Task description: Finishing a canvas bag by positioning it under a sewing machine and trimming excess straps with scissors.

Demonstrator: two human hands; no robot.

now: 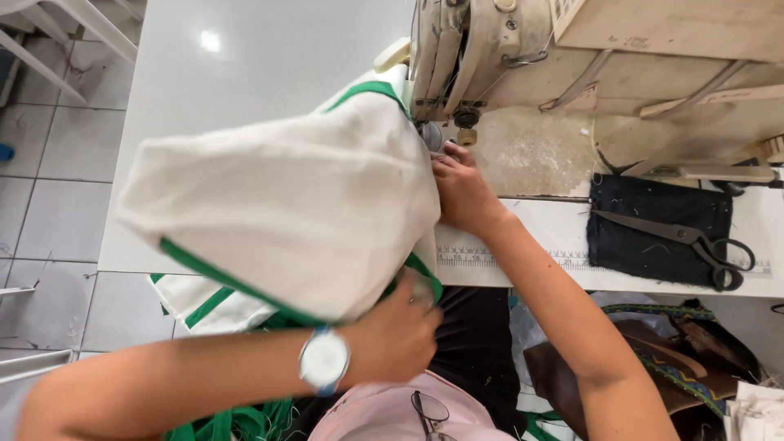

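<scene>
Hands on fabric at the sewing station. Right hand lies on the edge of a white cloth piece with green trim, fingers curled down and pinching it just beside the needle area of the sewing machine; fingertips are partly hidden by the cloth. Left hand is clenched on the lower edge of the same piece, near the green border, at the table's front edge. A white-faced wristwatch sits on the left wrist.

Cloth bulges up between the two hands, covering much of the white table. More white-and-green fabric hangs below the table edge toward the lap.

Right of the machine bed: a dark cloth patch lies flat on the table with black-handled scissors resting on it, blades pointing left. A printed ruler strip runs along the table's front edge.

Below the table at right, a brown bag with patterned strap stands open; contents cannot be made out. Eyeglasses hang at the person's pink collar.
</scene>
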